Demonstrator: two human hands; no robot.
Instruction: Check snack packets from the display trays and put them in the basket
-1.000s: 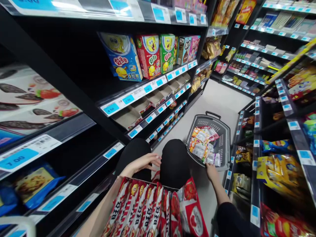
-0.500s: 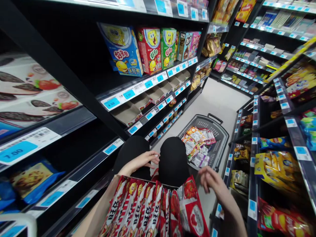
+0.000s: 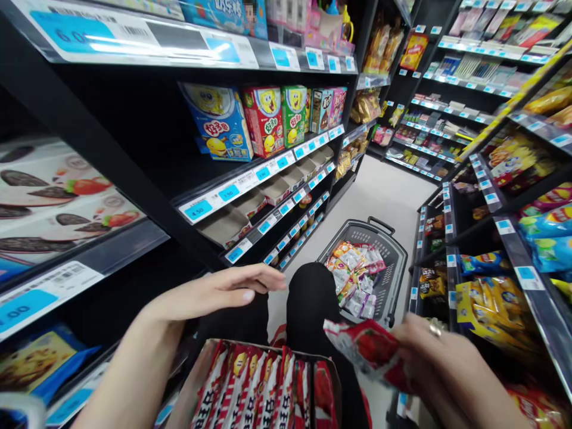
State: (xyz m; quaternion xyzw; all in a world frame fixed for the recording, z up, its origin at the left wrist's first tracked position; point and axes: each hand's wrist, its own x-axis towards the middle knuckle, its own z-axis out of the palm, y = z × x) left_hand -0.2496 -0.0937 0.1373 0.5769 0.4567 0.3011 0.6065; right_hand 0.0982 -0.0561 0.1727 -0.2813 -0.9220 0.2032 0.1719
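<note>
Now red pkt (image 3: 364, 351) crosswise, leftward.

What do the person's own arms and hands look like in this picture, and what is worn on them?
Both forearms are bare, with no sleeve in view. The left hand wears nothing that shows, and its nails are short and unpainted. The right hand has a ring on one finger. No watch, glove or bracelet shows.
</note>
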